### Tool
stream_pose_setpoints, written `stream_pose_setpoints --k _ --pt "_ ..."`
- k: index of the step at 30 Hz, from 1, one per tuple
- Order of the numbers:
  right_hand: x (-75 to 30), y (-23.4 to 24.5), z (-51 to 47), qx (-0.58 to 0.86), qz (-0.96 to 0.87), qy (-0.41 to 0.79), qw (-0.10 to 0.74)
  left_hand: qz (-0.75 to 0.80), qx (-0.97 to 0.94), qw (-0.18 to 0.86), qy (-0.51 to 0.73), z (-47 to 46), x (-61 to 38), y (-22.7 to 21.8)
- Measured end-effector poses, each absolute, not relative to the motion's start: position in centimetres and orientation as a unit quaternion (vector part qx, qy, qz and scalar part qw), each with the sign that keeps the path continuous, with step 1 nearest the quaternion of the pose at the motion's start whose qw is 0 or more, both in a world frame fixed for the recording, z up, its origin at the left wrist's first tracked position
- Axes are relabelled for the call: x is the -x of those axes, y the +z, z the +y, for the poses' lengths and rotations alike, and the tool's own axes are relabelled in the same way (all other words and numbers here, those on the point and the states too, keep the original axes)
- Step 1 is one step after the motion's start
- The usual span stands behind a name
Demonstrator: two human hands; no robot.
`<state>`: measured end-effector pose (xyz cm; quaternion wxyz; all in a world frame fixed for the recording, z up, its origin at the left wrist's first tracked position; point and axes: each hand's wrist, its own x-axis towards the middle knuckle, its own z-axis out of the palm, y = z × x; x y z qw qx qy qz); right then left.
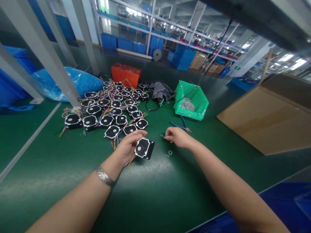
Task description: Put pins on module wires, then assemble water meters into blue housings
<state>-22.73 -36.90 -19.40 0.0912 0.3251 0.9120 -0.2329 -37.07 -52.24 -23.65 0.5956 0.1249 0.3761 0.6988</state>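
Note:
My left hand [126,146] is closed around a black-and-white square motor [143,148] with coloured wires trailing below it. To its right, my right hand [176,136] pinches a small thin screw [162,135] between thumb and fingertips, just above the green table. On the surface between and below the hands lie a small ring [170,152], a loose screw [167,155] and a tiny red piece [157,147]. Blue-handled pliers [182,123] rest behind my right hand. Many similar motors [112,131] with wires crowd the table beyond my left hand.
A green bin [191,111] holding many small screws [188,104] stands at the back right. Near it lie a dark cloth [159,90] and a corded tool. An orange box [125,75] sits behind the motors. A cardboard box [264,119] is at right; a grey post [54,55] rises at left.

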Motion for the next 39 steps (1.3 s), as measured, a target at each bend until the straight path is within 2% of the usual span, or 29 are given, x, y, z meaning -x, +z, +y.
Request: stream_pose_setpoints --k 4,11,14,17,20,27,34,39 --pt "20.1 -19.4 -38.4 -0.328 0.884 -0.308 0.122 0.378 -0.127 0.594 0.699 -52.3 37.1 -23.6" --pt "19.8 -19.7 -39.3 -0.287 0.920 -0.207 0.170 0.386 -0.119 0.596 0.694 -52.4 37.1 -23.2" --pt "19.8 -19.4 -39.8 -0.256 0.941 -0.151 0.160 0.384 -0.120 0.599 0.692 -52.3 37.1 -23.3" --pt "20.0 -19.0 -40.5 -0.278 0.935 -0.176 0.131 0.383 -0.121 0.602 0.690 -52.3 37.2 -23.5" --pt "20.4 -18.9 -41.3 -0.298 0.917 -0.218 0.150 0.379 -0.123 0.601 0.693 -52.4 37.1 -23.6" --pt "20.8 -18.7 -42.7 -0.233 0.946 -0.059 0.217 0.381 -0.117 0.600 0.693 -52.4 37.0 -23.4" --pt "24.0 -19.2 -38.0 -0.308 0.934 -0.093 0.156 0.382 -0.120 0.596 0.696 -52.2 37.0 -23.4" --pt "26.3 -20.1 -35.1 -0.318 0.931 -0.078 0.162 0.383 -0.118 0.596 0.696 -52.1 37.0 -23.4"
